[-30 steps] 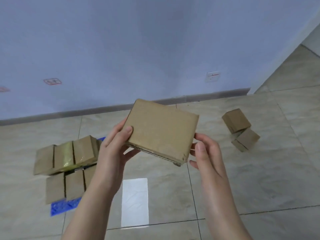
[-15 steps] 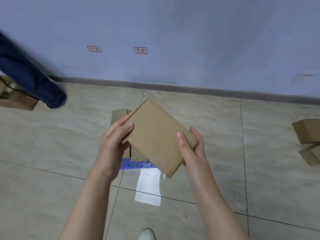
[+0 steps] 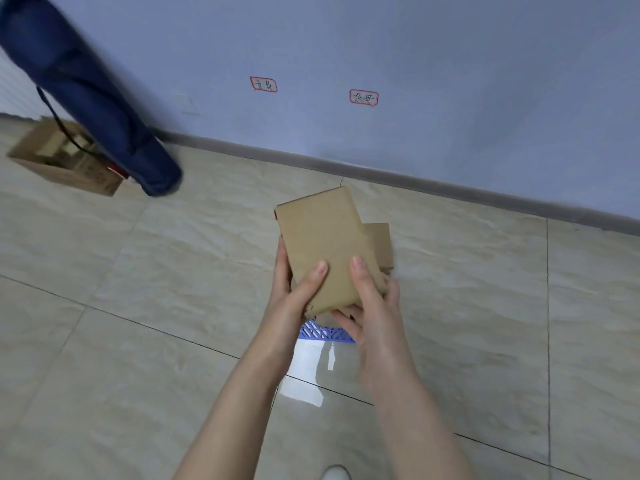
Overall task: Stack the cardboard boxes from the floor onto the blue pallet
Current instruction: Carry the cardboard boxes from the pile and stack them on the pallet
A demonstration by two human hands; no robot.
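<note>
From the head camera, both bare hands hold one flat cardboard box (image 3: 322, 247) over the blue pallet (image 3: 325, 331). The left hand (image 3: 291, 299) wraps the box's left edge near its lower corner, thumb pressed on the top face; the right hand (image 3: 372, 306) closes on the lower right edge, thumb on top and fingers curled beneath. The box is tilted, its far end pointing toward the wall (image 3: 415, 64). Just behind its right edge, part of another cardboard box (image 3: 381, 244) shows (how it sits on the pallet is hidden by the held one). Only a short strip of the pallet's near edge is visible, between the wrists.

Bare tiled floor (image 3: 138, 271) lies open to the left, right and near side of the pallet. The baseboard (image 3: 450, 192) runs close behind. Well off to the left, a dark blue bag (image 3: 86, 95) leans over an open carton (image 3: 65, 157). A white shoe tip (image 3: 335, 473) pokes in at the bottom edge.
</note>
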